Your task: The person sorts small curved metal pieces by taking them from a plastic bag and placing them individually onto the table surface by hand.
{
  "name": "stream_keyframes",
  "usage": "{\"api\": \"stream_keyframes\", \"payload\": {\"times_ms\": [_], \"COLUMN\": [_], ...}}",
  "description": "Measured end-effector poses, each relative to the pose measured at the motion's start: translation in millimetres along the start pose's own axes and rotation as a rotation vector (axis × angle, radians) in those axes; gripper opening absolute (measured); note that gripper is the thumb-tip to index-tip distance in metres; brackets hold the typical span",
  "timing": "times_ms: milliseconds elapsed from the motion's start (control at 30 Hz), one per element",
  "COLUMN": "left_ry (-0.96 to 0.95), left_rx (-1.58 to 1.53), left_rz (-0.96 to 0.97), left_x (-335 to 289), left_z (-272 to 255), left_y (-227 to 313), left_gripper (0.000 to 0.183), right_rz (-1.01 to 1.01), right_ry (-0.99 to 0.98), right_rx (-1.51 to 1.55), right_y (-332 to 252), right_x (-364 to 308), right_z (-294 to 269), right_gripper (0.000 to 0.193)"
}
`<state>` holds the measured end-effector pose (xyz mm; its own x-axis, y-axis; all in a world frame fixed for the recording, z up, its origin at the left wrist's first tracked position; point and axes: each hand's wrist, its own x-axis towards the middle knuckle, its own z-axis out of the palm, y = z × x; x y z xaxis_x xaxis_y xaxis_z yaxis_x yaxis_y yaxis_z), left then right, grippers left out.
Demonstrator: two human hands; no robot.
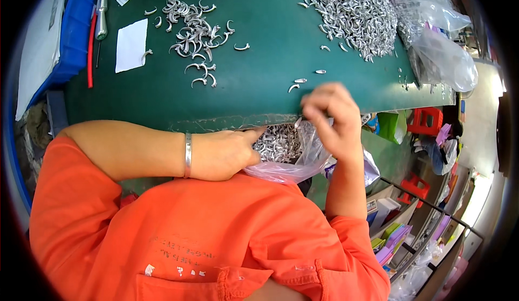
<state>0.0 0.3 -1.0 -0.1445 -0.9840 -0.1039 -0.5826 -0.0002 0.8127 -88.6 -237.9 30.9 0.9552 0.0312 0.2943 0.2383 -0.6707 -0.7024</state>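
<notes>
A clear plastic bag (281,173) gapes just under the table's near edge, with many small curved silver metal pieces (278,142) inside. My left hand (227,152) grips its left side, index finger and thumb spread at the mouth; the other fingers are hidden. Over the bag's right side is my right hand (336,118), fingers bent and apart from the thumb, with nothing visible between them. A single metal piece (298,122) shows at the table edge beside its fingertips. A few loose pieces (300,80) lie on the green table (259,95) just beyond that hand.
A large heap of metal pieces (354,14) covers the far right, beside clear plastic bags (446,57). A smaller scattered group (197,36) lies left of centre, near white paper (131,47). A blue tray (78,30) and a red-handled tool (91,52) are at left. Red stools (427,121) stand right.
</notes>
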Motion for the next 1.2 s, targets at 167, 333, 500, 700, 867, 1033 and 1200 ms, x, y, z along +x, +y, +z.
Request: {"api": "stream_keyframes", "payload": {"times_ms": [167, 333, 500, 700, 867, 1033, 1200], "left_ry": [0.004, 0.029, -0.05, -0.047, -0.035, -0.031, -0.068], "left_rx": [-0.026, 0.038, 0.01, -0.019, -0.008, -0.031, -0.042], "left_rz": [0.008, 0.01, -0.031, -0.031, 0.0, -0.006, -0.014], "left_x": [0, -1, 0, 2, 0, -1, -2], "left_z": [4, 7, 4, 3, 2, 2, 0], "left_y": [-3, -1, 1, -4, 1, -2, 2], "left_gripper": [0.018, 0.022, 0.023, 0.024, 0.023, 0.022, 0.025], "right_rz": [0.042, -0.094, -0.007, -0.01, -0.234, -0.211, 0.051], "right_ry": [0.151, -0.296, -0.017, -0.626, -0.055, -0.04, 0.226], "right_rx": [-0.326, 0.205, -0.053, 0.179, -0.392, -0.435, -0.264], "right_y": [8, -19, 5, -9, 34, 68, 67], "right_x": [18, 2, 38, 48, 103, 111, 59], "right_z": [18, 18, -7, -14, -16, -6, -25], "right_gripper": [0.024, 0.016, 0.005, 0.008, 0.029, 0.028, 0.031]}}
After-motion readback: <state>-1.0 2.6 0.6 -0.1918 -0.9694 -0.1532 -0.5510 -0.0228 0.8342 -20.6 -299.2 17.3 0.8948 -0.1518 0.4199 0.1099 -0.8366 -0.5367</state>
